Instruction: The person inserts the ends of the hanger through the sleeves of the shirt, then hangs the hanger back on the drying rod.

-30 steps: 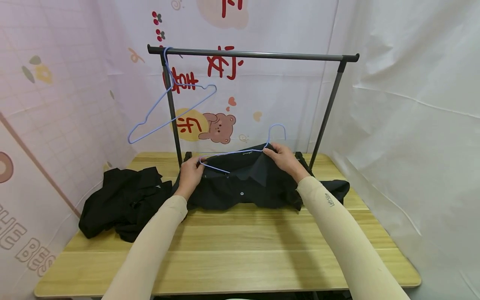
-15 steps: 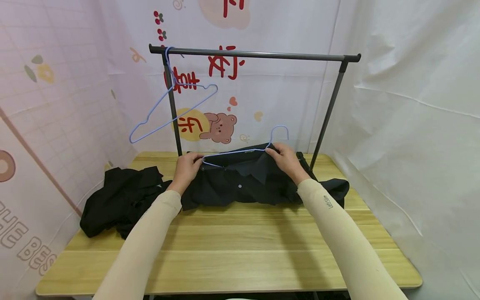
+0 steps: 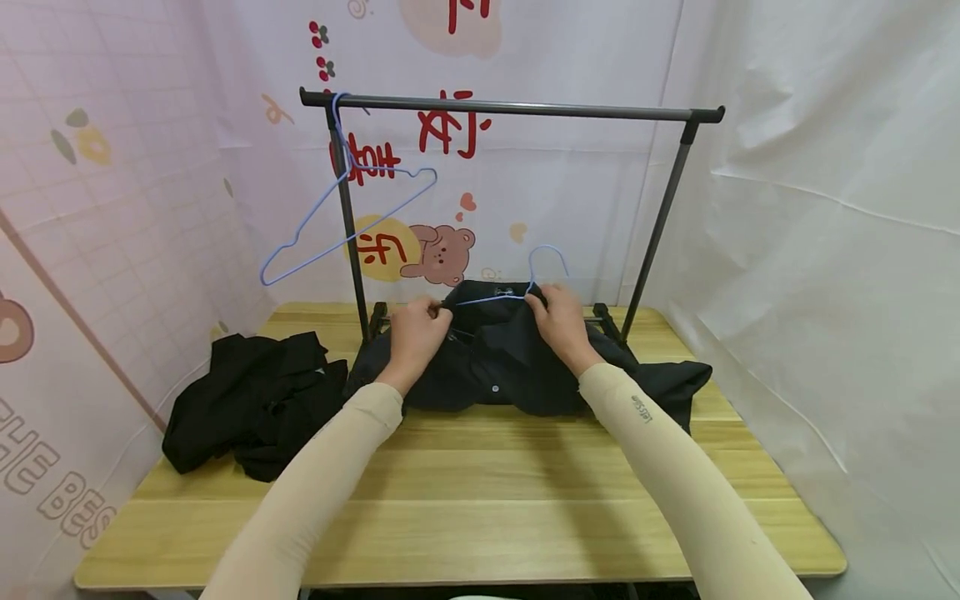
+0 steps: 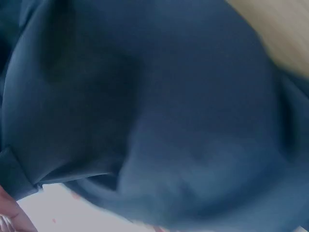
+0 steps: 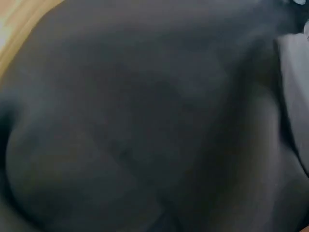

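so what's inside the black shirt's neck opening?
A stretch of the blue hanger, with a small pale mark on the collar behind it. The left hand and shirt front cover most of the rest.

Shirt [image 3: 517, 367] is blk, hanger [image 3: 487, 299] lt-blue, tbl [image 3: 480, 508] woodgrain.

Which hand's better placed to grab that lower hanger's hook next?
Probably the right hand: it pinches the black shirt just below the hook, while the left hand grips the shirt farther away.
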Demonstrator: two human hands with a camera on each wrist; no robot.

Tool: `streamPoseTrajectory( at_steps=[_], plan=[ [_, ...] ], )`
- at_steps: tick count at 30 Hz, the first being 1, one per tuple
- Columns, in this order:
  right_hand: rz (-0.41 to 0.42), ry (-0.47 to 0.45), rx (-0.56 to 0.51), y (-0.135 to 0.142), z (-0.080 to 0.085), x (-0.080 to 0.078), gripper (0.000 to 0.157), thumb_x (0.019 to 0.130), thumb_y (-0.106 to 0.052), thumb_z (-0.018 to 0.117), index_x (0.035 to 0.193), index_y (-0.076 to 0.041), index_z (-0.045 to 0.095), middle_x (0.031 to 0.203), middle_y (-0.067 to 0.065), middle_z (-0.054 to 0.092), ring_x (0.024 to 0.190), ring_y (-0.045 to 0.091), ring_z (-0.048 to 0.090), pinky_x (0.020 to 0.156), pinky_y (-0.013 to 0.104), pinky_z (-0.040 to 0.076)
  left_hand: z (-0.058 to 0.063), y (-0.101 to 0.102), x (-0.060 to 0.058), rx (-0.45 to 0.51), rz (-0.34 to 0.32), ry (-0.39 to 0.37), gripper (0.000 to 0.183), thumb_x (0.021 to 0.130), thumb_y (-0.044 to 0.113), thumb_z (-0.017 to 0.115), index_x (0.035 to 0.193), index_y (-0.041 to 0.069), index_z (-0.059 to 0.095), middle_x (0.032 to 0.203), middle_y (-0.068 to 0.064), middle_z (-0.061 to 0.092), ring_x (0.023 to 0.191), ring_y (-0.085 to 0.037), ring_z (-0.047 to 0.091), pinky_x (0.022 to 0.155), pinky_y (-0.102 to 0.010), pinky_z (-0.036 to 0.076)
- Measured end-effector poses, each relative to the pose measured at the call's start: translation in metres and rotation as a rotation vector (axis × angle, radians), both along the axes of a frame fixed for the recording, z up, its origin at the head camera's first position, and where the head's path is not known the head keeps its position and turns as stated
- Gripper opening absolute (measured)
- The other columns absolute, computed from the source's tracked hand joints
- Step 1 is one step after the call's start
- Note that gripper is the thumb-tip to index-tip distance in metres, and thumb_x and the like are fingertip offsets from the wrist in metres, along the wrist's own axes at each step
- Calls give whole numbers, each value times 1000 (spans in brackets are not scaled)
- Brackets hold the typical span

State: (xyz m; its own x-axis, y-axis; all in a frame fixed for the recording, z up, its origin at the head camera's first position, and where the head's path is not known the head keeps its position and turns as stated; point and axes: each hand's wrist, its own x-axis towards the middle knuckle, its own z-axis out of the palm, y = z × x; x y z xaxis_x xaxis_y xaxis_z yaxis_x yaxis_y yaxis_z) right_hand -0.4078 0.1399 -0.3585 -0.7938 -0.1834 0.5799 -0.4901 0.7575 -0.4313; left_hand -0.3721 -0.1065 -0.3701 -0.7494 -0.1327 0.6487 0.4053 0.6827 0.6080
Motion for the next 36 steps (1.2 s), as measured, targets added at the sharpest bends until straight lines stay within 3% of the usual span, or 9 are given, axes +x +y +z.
streamPoseTrajectory(
  at_steps=[5,10,13,17,19,22,25,29,36],
  plan=[
    [57,-57,-102,-16,1,5,33,104,-27,55,77,-7,53,74,10,50,68,27,48,64,38,37,-3,51,8,-4,-127,7,9,89,9,66,92,3,73,70,-2,65,62,-16,58,63,-32,49],
    [141,-173,-176,-14,2,8,33,104,-30,54,80,-8,52,74,9,47,66,25,47,63,36,37,-4,72,13,-212,-293,-41,18,98,17,61,105,6,73,82,-2,68,67,-14,61,66,-31,51],
    [160,-248,-237,-1,4,8,33,104,-34,53,84,-8,52,75,8,45,68,25,47,65,36,38,-2,59,8,-293,-266,13,20,100,23,60,103,11,75,90,-1,69,77,-15,62,71,-34,51],
    [204,-287,-304,18,9,3,35,103,-38,54,87,-6,51,77,9,44,71,27,47,66,37,37,4,20,-6,-265,-157,82,21,98,23,64,114,11,72,105,-7,66,98,-25,59,86,-42,46],
    [231,-291,-320,24,11,1,36,103,-38,54,87,-6,52,78,9,44,73,26,47,67,37,37,8,0,-13,-230,-147,19,35,98,25,64,128,9,64,118,-11,62,111,-30,54,96,-48,41],
    [253,-285,-334,28,13,-2,36,102,-38,55,86,-6,54,77,9,44,73,26,46,67,36,37,12,-24,-18,-210,-216,-174,44,100,30,60,139,9,55,129,-12,58,120,-31,50,105,-50,36],
    [242,-265,-321,26,14,-3,36,101,-38,58,84,-6,55,74,8,44,70,25,46,66,35,37,14,-35,-19,-217,-317,-308,35,102,28,57,130,8,61,120,-11,63,109,-29,56,101,-48,41],
    [225,-283,-327,19,17,-1,34,99,-38,61,86,-6,59,74,8,48,71,25,48,65,35,38,18,-31,-16,-228,-387,-339,22,102,27,57,108,8,68,96,-8,64,87,-26,57,83,-41,47],
    [195,-341,-314,19,22,2,43,96,-48,62,90,-5,61,79,11,53,75,27,52,68,36,42,26,-22,-15,-245,-328,-284,21,101,29,60,99,9,69,84,-6,61,79,-23,55,75,-37,44]
  ],
)
